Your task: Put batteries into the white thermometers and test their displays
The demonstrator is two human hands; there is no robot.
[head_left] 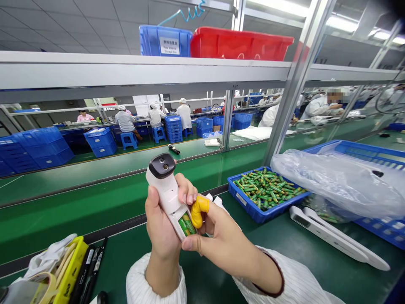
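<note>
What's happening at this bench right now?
The person's left hand grips a white device with a black top, its battery slot open and green batteries showing inside. The right hand, wearing a yellow finger cover, is at the device's lower end. A blue tray full of loose batteries sits on the bench to the right.

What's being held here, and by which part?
A white plastic device with a glossy black head: the left hand grips its body; the right hand touches its open battery end.
</note>
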